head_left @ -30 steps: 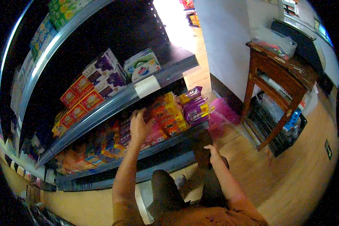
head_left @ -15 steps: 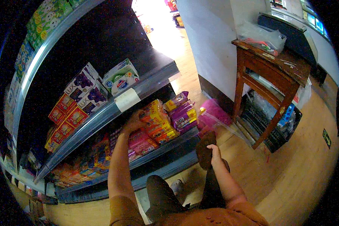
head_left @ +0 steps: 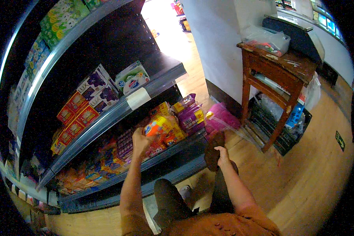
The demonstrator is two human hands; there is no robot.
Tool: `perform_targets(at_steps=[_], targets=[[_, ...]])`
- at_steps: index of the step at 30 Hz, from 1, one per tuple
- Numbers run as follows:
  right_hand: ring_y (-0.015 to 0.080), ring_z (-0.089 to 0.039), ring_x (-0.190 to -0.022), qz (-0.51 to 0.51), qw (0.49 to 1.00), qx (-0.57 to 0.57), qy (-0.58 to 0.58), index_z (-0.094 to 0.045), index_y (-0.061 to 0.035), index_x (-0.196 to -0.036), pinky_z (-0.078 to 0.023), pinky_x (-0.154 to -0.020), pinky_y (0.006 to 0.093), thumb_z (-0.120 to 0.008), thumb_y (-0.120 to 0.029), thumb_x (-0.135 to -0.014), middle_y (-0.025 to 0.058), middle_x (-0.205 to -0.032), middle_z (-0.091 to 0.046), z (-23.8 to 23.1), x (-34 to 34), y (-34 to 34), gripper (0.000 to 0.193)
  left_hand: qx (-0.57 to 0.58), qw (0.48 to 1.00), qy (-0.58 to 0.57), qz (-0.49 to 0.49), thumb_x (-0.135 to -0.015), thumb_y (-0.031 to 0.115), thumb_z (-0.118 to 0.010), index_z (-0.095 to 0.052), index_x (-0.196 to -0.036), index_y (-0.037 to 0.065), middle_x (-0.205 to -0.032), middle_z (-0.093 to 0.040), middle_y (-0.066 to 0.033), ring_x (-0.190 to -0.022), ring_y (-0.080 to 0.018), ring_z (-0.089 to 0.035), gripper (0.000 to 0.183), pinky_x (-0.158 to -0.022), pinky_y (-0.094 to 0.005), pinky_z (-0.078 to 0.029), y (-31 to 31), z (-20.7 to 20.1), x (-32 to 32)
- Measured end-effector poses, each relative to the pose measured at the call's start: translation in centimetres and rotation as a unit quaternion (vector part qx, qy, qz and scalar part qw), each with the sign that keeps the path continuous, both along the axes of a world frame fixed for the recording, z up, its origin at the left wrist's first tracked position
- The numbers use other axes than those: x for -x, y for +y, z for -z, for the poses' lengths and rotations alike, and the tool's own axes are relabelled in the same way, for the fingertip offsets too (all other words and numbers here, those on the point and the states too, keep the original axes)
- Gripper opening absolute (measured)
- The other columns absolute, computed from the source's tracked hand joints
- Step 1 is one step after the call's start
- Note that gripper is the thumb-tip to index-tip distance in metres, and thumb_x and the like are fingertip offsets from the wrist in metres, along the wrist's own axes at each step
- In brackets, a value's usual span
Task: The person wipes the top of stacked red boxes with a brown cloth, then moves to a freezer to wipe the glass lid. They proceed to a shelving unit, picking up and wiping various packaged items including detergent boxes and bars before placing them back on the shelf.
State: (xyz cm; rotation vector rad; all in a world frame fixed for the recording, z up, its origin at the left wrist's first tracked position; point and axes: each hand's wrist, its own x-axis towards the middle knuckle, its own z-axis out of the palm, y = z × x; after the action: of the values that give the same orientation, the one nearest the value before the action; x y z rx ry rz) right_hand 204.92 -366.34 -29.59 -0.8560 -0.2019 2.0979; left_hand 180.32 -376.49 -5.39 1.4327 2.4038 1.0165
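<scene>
My left hand (head_left: 140, 141) closes around the left end of an orange packet (head_left: 157, 126) at frame centre; my right hand (head_left: 223, 155) grips a brown, cloth-like item (head_left: 213, 154). The packet looks soft, light and slippery, best held broadly.

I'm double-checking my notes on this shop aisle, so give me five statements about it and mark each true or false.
1. The left hand holds an orange-and-yellow package. True.
2. The right hand is empty. False: it grips a dark brown item.
3. A clear plastic bag lies on the wooden table. True.
4. The red boxes sit right of the purple-and-white boxes. False: they sit to the left.
5. A pale label is on the shelf edge. True.
</scene>
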Motion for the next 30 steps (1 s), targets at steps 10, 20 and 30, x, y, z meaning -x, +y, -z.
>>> perform_targets(at_steps=[10, 20, 30], targets=[[0.0254, -0.054, -0.072, -0.029, 0.995, -0.015, 0.092, -0.055, -0.0055, -0.087, -0.046, -0.069, 0.0378, -0.063, -0.015, -0.059, 0.0067, -0.083, -0.058, -0.3, -1.0, -1.8, 0.031, -0.202, 0.811, -0.55, 0.001, -0.057, 0.005, -0.061, -0.047, -0.096, -0.008, -0.085, -0.056, -0.0145, -0.069, -0.0243, -0.059, 0.043, -0.056, -0.0388, -0.052, -10.2, 4.3, -6.7], [0.0262, -0.055, -0.076, -0.084, 0.943, -0.286, -0.15, -0.054, -0.0033, -0.094, -0.044, -0.073, 0.0331, -0.06, -0.006, -0.062, 0.0093, -0.086, -0.057, -16.2, -1.4, -11.2, 0.032, -0.202, 0.977, -0.053, -0.049, -0.053, 0.014, -0.071, -0.046, -0.076, 0.002, -0.074, -0.051, -0.0093, -0.064, -0.0211, -0.052, 0.036, -0.058, -0.0292, -0.043, -8.9, 10.1, -7.9], [0.0314, -0.047, -0.084, -0.078, 0.596, -0.617, -0.508, -0.053, -0.014, -0.103, -0.042, -0.07, 0.0392, -0.065, -0.015, -0.056, 0.0131, -0.085, -0.047, -15.5, -0.1, -14.2, 0.049, -0.084, 0.989, 0.112, 0.046, -0.053, 0.017, -0.067, -0.048, -0.092, 0.004, -0.088, -0.046, -0.0145, -0.078, -0.0333, -0.048, 0.045, -0.063, -0.0388, -0.043, -10.0, 10.5, -13.0]])
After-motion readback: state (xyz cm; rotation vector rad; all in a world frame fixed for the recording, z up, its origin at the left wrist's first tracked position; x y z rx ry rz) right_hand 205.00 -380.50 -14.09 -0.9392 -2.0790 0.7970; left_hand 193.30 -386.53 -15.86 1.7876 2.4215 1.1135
